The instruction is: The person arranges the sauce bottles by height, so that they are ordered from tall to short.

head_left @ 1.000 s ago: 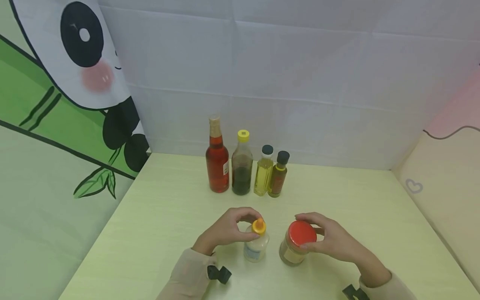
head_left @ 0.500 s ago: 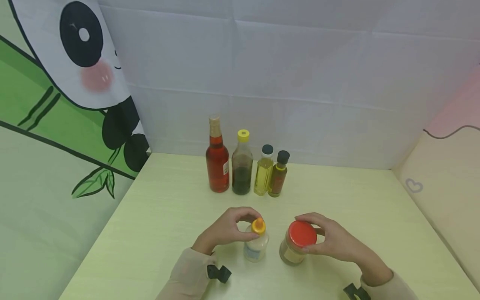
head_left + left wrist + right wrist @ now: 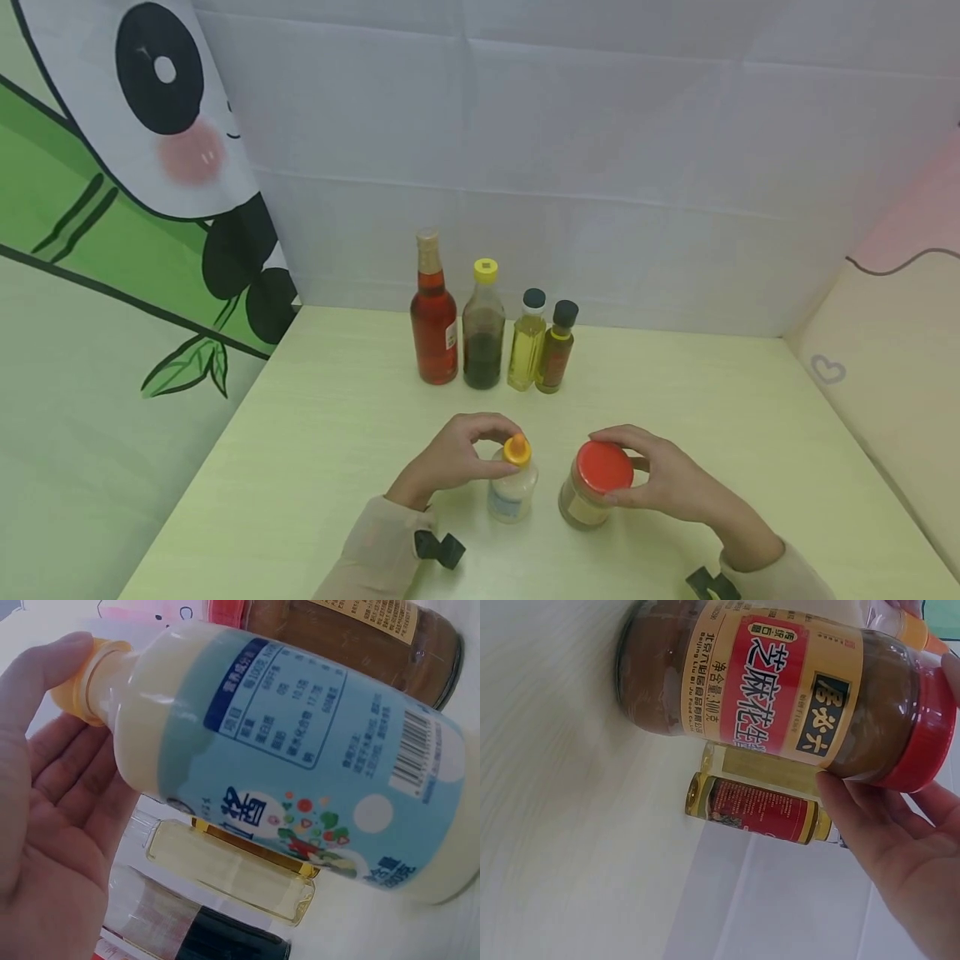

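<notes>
With thumb and fingers round its yellow-orange pointed cap, my left hand (image 3: 453, 457) holds an upright squeeze bottle of pale salad dressing (image 3: 508, 502). In the left wrist view the dressing bottle (image 3: 300, 765) shows a light blue label with vegetables and a barcode. To its right, my right hand (image 3: 667, 477) grips a glass jar of brown sesame peanut butter (image 3: 585, 505) at the red lid. Up close in the right wrist view, the peanut butter jar (image 3: 765, 675) bears a red and cream label. Bottle and jar stand a short gap apart.
Behind the hands stand a tall bottle of red liquid (image 3: 435, 342), a yellow-capped bottle of dark sauce (image 3: 483, 350) and two small oil bottles, one pale yellow (image 3: 527, 354), one with a red label (image 3: 555, 367). Cloth walls (image 3: 600, 150) border the pale table (image 3: 315, 433).
</notes>
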Demonstrator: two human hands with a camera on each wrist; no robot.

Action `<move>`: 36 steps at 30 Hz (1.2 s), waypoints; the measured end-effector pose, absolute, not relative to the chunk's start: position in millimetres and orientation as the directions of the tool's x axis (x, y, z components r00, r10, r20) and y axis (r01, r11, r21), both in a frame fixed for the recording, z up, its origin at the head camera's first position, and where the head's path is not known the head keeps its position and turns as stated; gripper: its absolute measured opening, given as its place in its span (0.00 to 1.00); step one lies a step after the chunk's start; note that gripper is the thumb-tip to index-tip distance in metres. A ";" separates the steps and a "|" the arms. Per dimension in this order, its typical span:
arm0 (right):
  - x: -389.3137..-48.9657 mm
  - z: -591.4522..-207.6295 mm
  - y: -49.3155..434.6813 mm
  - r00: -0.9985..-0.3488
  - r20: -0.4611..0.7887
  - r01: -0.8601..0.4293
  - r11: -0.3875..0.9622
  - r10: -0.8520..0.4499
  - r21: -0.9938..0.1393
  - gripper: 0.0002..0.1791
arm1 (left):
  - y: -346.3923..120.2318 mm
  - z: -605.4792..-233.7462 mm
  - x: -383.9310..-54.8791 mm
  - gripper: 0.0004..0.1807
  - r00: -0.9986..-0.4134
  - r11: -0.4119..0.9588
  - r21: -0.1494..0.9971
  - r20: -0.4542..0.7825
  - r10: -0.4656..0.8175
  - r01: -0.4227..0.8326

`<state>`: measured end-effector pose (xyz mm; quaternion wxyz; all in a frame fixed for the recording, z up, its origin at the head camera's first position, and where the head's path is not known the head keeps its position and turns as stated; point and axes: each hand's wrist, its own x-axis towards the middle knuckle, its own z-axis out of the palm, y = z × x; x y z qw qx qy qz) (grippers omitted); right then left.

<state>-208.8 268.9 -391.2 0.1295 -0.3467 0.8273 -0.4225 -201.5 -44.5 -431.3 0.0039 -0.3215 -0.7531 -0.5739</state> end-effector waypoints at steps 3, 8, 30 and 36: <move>-209.3 -391.7 268.8 -0.729 0.064 -0.452 0.409 -0.682 -0.792 0.35 | -44.6 -430.7 -201.0 0.17 -0.793 0.133 0.857 0.388 0.469 0.498; -210.6 -393.3 268.9 -0.732 0.047 -0.437 0.416 -0.680 -0.797 0.35 | -45.6 -430.4 -200.6 0.17 -0.799 0.135 0.859 0.387 0.460 0.493; -210.5 -394.8 268.9 -0.737 0.045 -0.428 0.414 -0.674 -0.803 0.35 | -39.8 -409.4 -217.9 0.16 -0.830 0.174 0.849 0.409 0.380 0.499; -210.7 -395.3 269.4 -0.737 0.046 -0.425 0.409 -0.675 -0.807 0.35 | -33.6 -407.8 -224.9 0.17 -0.850 0.190 0.860 0.389 0.357 0.473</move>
